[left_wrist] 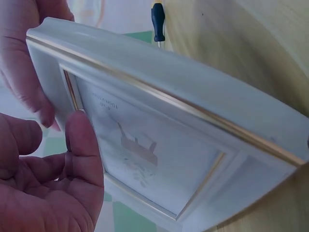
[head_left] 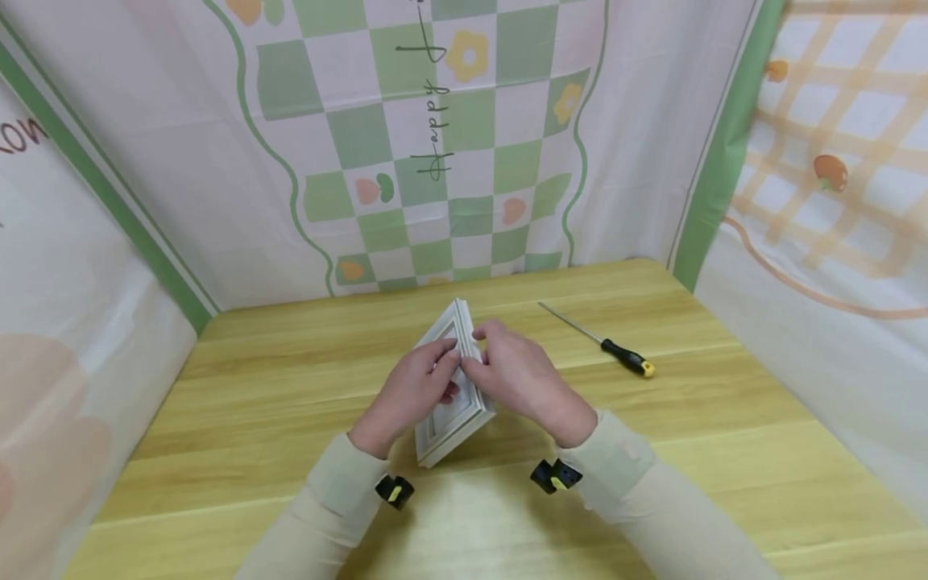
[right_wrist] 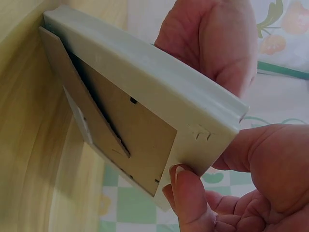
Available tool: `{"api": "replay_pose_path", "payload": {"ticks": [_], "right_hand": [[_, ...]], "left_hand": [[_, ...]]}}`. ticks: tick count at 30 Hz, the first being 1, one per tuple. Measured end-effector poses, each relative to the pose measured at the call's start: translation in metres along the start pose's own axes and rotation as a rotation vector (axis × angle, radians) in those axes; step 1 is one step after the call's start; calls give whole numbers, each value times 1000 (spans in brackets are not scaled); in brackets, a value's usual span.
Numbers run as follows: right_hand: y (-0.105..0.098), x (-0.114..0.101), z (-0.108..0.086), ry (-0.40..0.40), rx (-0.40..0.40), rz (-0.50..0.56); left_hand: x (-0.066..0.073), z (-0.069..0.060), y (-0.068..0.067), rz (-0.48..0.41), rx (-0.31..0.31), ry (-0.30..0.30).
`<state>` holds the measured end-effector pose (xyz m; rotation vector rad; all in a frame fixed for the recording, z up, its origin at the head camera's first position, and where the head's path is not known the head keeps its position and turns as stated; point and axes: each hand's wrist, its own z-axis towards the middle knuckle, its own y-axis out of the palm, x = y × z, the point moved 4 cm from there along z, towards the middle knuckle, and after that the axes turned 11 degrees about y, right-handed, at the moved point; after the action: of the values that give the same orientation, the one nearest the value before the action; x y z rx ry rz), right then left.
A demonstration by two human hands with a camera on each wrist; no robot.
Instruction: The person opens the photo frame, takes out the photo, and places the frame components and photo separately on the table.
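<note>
Left of the screwdriver, the tilted picture frame is pinched at its edge by the right hand, seemingly for steadiness, its front touched by the relaxed left hand.

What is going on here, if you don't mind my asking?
A person is handling a white picture frame, tilted at a slant. The right hand grips it near one corner, while the left hand touches its front near the inner edge. At the back, the brown backing board is in place and the stand leg sticks out. A screwdriver lies on the table to the right, with neither hand on it.
</note>
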<state>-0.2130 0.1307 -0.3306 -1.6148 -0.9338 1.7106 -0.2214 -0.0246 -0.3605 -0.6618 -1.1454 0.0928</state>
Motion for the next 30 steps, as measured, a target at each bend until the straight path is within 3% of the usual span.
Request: {"api": "replay_pose_path", "payload": {"ticks": [16,24,30], "right_hand": [[0,-8,-6,-85,94,-28],[-4,-13,-9,-111,143,-44],[-6,-16,-11,-116,137,-29]], "left_hand": [[2,1,-1,-57,33,-20],[4,0,-2,-175,46,-68],[2,-2,-2,-245,59,-90]]}}
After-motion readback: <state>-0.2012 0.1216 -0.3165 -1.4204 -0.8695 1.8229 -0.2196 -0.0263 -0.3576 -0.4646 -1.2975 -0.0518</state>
